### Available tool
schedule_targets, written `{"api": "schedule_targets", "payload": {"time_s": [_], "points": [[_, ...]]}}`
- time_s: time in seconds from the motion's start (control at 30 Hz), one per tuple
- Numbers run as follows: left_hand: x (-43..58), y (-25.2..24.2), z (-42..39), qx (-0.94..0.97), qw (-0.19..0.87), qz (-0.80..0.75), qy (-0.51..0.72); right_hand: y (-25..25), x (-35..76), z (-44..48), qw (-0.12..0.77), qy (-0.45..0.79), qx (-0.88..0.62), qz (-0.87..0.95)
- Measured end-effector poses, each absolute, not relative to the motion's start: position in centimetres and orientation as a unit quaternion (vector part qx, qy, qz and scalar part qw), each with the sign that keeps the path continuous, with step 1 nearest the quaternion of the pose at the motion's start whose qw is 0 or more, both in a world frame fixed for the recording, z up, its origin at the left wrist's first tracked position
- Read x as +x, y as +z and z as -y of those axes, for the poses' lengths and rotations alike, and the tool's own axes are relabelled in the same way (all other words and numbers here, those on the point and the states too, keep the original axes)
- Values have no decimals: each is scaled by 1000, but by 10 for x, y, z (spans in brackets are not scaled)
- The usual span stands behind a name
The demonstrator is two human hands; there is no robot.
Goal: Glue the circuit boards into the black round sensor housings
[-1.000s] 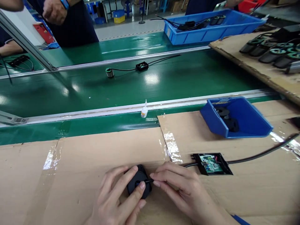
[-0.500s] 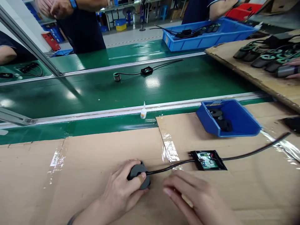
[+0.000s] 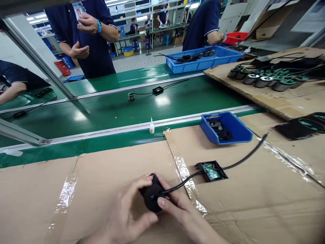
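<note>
A round black housing [image 3: 153, 195] with a tab at its upper end is tilted up over the cardboard. Small coloured wires show in an opening in its face, beside the black cable [image 3: 181, 184]. My right hand [image 3: 181, 206] pinches the housing, thumb on the near face and fingers behind. Around its left side my left hand [image 3: 127, 206] is spread; its fingertips lie at the upper edge, while the thumb stands apart below. The cable runs to an open black box [image 3: 212, 171] with a green circuit board inside, resting on the cardboard.
A blue bin [image 3: 225, 128] of black parts stands beyond the box. A small white bottle [image 3: 151, 127] is by the metal rail. Several cylindrical parts [image 3: 264, 80] sit on a raised board at right. Co-workers stand across the green conveyor [image 3: 106, 108].
My right hand has moved left and taken hold of the housing. My left thumb has come off it. The housing is tilted, with a black face showing instead of grey. The view has shifted upward.
</note>
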State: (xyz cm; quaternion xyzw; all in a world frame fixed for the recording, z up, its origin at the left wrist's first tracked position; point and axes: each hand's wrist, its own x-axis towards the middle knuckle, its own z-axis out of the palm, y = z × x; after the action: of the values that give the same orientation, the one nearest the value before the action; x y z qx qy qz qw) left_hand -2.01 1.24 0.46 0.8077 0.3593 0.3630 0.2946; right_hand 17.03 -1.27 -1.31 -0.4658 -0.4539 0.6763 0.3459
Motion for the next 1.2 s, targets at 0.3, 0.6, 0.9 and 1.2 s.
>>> {"api": "schedule_targets", "payload": {"time_s": [0.3, 0.6, 0.9, 1.2], "points": [[-12, 16, -24, 654, 578, -466, 148, -19, 167, 16, 304, 657, -498, 478], [-4, 8, -18, 643, 577, -480, 155, -9, 159, 9, 304, 621, -519, 504], [-6, -1, -18, 652, 551, -485, 191, -13, 151, 15, 319, 574, -496, 568], [-28, -25, -34, 632, 569, -502, 159, 59, 323, -67, 164, 325, -668, 649]]}}
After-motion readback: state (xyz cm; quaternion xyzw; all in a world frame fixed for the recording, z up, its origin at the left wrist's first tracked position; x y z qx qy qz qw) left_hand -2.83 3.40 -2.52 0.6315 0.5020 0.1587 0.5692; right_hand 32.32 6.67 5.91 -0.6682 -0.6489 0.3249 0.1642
